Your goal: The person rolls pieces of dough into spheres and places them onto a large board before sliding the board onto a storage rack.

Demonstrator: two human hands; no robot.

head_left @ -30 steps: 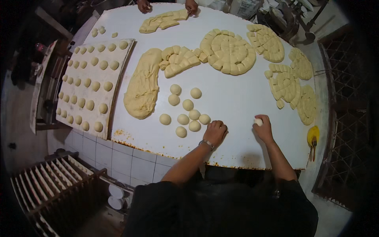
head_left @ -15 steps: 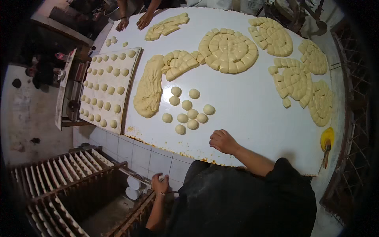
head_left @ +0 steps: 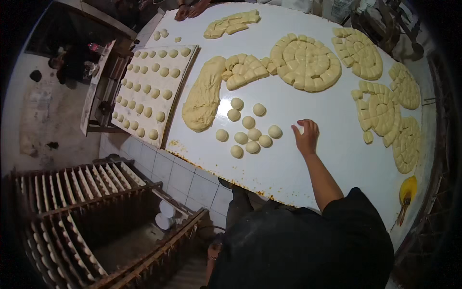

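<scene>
My right hand point(head_left: 307, 137) is over the white table, fingers curved and apart from the thumb, with no dough seen in it. Just left of it lies a loose group of smooth round dough balls point(head_left: 254, 134). My left hand point(head_left: 214, 249) hangs low beside my dark clothing, away from the table; its fingers are mostly hidden. Behind the balls, a long uncut slab of dough point(head_left: 202, 96) touches a partly cut dough piece point(head_left: 244, 71). Beyond my right hand sits a large dough round point(head_left: 306, 61) scored into chunks.
A board point(head_left: 179, 102) with rows of dough balls rests at the table's left. More cut dough rounds point(head_left: 378, 112) line the right side, near a yellow dish point(head_left: 408, 187) with a brush point(head_left: 403, 212). Wooden racks point(head_left: 82, 188) stand lower left. Another person's hands point(head_left: 192, 10) are at the far edge.
My right hand has moved forward and right over the table, its fingers opening. My left hand has dropped lower beside my body. The whole view has shifted and turned.
</scene>
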